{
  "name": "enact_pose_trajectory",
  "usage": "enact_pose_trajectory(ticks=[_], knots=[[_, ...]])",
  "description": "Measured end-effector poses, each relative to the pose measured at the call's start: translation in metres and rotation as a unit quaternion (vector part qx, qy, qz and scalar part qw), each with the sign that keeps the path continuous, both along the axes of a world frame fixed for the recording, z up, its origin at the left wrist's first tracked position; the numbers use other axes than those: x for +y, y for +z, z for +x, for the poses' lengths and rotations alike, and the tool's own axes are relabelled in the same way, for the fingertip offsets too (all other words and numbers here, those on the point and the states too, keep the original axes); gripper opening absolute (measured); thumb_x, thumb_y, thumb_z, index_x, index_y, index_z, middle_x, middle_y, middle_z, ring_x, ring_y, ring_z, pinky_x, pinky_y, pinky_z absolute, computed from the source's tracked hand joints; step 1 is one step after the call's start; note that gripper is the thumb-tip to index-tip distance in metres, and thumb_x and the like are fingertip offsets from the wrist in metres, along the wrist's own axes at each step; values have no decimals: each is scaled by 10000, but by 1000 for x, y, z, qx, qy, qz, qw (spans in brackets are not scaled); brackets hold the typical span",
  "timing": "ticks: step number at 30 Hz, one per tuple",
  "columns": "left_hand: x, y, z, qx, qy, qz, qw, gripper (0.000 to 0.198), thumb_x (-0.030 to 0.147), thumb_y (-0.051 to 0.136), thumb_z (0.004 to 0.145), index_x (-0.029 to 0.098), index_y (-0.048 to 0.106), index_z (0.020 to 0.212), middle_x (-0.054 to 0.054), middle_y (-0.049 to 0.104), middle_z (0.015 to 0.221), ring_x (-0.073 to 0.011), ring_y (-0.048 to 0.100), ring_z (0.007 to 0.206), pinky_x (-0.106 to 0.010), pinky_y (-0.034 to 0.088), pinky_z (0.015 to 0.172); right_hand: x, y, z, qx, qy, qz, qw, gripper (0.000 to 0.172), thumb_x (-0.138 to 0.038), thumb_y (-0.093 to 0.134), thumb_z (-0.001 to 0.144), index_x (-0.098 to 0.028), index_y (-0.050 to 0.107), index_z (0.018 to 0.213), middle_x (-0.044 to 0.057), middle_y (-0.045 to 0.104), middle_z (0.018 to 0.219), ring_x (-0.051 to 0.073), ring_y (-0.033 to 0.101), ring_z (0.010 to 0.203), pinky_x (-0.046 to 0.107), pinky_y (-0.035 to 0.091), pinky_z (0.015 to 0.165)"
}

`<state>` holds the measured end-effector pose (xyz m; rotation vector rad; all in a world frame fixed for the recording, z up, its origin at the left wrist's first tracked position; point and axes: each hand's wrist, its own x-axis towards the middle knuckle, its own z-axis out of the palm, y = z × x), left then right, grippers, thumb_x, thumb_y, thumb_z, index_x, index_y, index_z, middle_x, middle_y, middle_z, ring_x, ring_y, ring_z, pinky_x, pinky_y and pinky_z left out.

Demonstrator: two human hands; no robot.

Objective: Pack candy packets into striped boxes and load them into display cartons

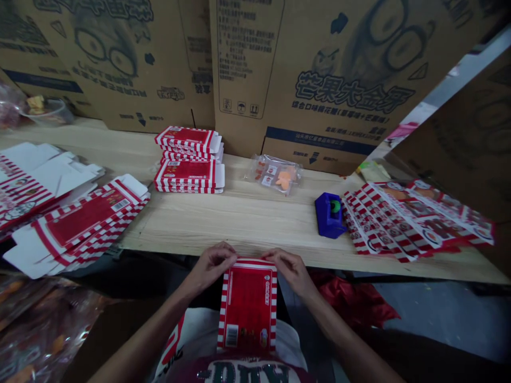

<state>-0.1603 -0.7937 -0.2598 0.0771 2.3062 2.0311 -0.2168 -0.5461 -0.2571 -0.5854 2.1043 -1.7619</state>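
A red box [248,298] with a red-and-white striped border and a barcode lies against my body, below the table's front edge. My left hand [217,261] pinches its top left corner between thumb and fingers. At the top right corner my right hand [288,265] pinches it in the same way. The box's underside is hidden from me. Beyond my hands, two short stacks of closed red striped boxes [186,175] sit on the table. A clear bag [275,174] with an orange piece and small packets lies right of them.
Flattened boxes [85,218] pile up on the left. A blue tape dispenser [330,215] stands right of centre, beside fanned striped printed sheets [403,218]. Large cartons [243,69] wall off the back. Bagged goods [43,330] fill the lower left; a plastic tub [50,111] sits far left.
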Motion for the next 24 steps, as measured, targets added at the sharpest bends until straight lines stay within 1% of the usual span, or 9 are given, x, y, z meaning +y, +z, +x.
enact_pose_trajectory(ticks=[3, 5, 8, 10, 12, 15, 18, 21, 24], knots=[[-4, 4, -6, -37, 4, 17, 999, 239, 394, 728, 753, 156, 741, 770, -59, 667, 782, -164, 609, 727, -284, 457, 690, -5, 9, -11, -47, -5, 24, 999, 188, -364, 720, 757, -179, 684, 768, 56, 712, 861, 187, 650, 801, 283, 493, 716], [-8, 9, -12, -90, -2, 62, 994, 256, 390, 780, 690, 154, 753, 787, -58, 694, 747, -171, 624, 692, -287, 471, 665, -10, 15, -19, -74, -1, 35, 997, 194, -338, 756, 699, -176, 685, 779, 27, 699, 755, 168, 633, 705, 266, 481, 650], [-16, 19, -23, -161, -29, 128, 978, 254, 372, 811, 648, 149, 752, 754, -52, 714, 690, -165, 632, 636, -286, 484, 651, -19, 24, -28, -99, 10, 44, 994, 191, -340, 754, 685, -169, 671, 707, 2, 664, 641, 139, 584, 585, 242, 440, 560], [-20, 25, -27, -165, -45, 133, 976, 226, 344, 820, 633, 144, 744, 707, -46, 708, 669, -146, 619, 608, -265, 475, 635, -21, 29, -31, -90, 14, 46, 995, 201, -341, 749, 691, -166, 657, 652, 1, 656, 617, 133, 574, 565, 240, 434, 550], [-23, 27, -27, -142, -58, 119, 981, 209, 337, 800, 663, 139, 736, 682, -48, 701, 689, -136, 611, 621, -249, 464, 629, -21, 31, -29, -66, 22, 37, 997, 213, -348, 715, 737, -165, 659, 643, 17, 677, 659, 145, 598, 607, 249, 457, 584], [-19, 22, -21, -99, -62, 107, 987, 195, 333, 770, 707, 145, 735, 745, -71, 705, 835, -160, 634, 734, -256, 476, 672, -15, 26, -19, -17, 23, 24, 999, 149, -324, 705, 769, -176, 709, 768, 52, 724, 839, 185, 656, 774, 273, 500, 684], [-7, 11, -13, -49, -19, 117, 992, 180, 322, 767, 710, 163, 720, 782, -86, 701, 964, -191, 648, 860, -285, 489, 759, -11, 14, -1, 39, -33, 13, 999, 77, -270, 714, 772, -197, 721, 796, 61, 730, 902, 200, 668, 855, 292, 510, 761], [9, 0, -6, -22, 15, 93, 995, 195, 351, 702, 775, 164, 686, 722, -81, 705, 885, -192, 648, 829, -292, 483, 764, -9, 0, 15, 44, -92, -5, 995, 113, -260, 666, 816, -205, 707, 727, 56, 731, 857, 193, 671, 827, 311, 508, 797], [20, -10, -2, -3, 45, 49, 998, 252, 368, 649, 821, 166, 646, 670, -75, 697, 820, -195, 642, 795, -288, 474, 743, 7, -9, 9, -1, -88, -26, 996, 120, -311, 677, 806, -214, 728, 856, 66, 736, 954, 210, 677, 893, 331, 517, 815]])
